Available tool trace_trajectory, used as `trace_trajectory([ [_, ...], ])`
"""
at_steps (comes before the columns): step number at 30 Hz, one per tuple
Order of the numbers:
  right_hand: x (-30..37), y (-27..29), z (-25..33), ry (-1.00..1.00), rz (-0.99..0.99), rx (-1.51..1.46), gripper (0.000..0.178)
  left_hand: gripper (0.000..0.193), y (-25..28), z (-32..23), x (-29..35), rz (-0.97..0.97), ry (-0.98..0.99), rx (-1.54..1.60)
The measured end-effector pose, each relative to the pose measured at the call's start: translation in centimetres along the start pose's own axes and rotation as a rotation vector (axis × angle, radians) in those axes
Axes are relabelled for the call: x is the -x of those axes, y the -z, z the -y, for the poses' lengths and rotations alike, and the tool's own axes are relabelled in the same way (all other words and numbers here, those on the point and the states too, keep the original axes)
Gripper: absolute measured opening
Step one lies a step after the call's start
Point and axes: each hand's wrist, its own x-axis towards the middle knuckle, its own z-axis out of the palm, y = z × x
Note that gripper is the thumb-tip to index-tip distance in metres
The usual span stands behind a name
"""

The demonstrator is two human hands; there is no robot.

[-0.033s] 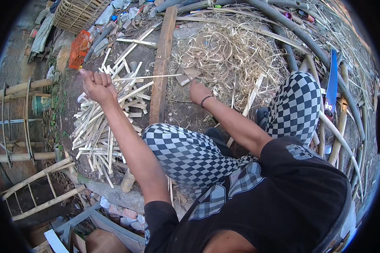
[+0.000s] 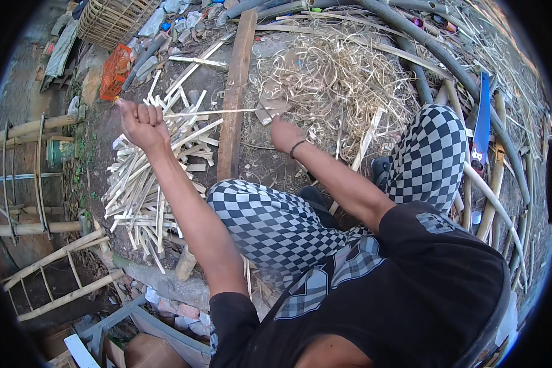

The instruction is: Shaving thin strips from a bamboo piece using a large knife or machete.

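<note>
My left hand [image 2: 142, 126] is a closed fist on the far left, gripping one end of a thin pale bamboo strip [image 2: 218, 112]. The strip runs right, across a wooden beam [image 2: 234, 104], toward my right hand [image 2: 287, 135]. That hand is closed too, around what looks like a knife [image 2: 266, 111]; its handle is hidden and only a narrow dark blade shows, at the strip's right end. A small flat brownish piece [image 2: 267, 118] lies under the blade. Below my left hand spreads a heap of split bamboo strips [image 2: 144, 190].
Curly bamboo shavings [image 2: 343, 73] pile up beyond my right hand. A blue-bladed saw [image 2: 481, 122] rests at the right near long bamboo poles [image 2: 500, 129]. An orange plastic crate [image 2: 115, 70] and a woven basket [image 2: 113, 23] stand far left. A bamboo ladder [image 2: 61, 297] lies lower left.
My right hand and the blade have shifted slightly left along the strip. My left hand stays in nearly the same place, still gripping the strip's end.
</note>
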Motion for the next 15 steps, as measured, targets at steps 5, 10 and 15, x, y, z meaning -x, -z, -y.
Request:
trace_trajectory([
  [5, 6.0, 6.4, 10.8, 0.241, 0.016, -0.215, 0.033, 0.046, -0.1, -1.0, 1.0, 0.076, 0.009, -0.018],
  [10, 5.9, 4.5, 10.0, 0.397, -0.151, -0.338, 0.037, 0.046, -2.3, -0.5, 1.5, 0.038, -0.03, -0.049],
  [15, 3.7, 3.8, 8.4, 0.203, -0.037, -0.236, 0.036, 0.047, -0.7, -0.1, 1.0, 0.041, -0.011, -0.087],
])
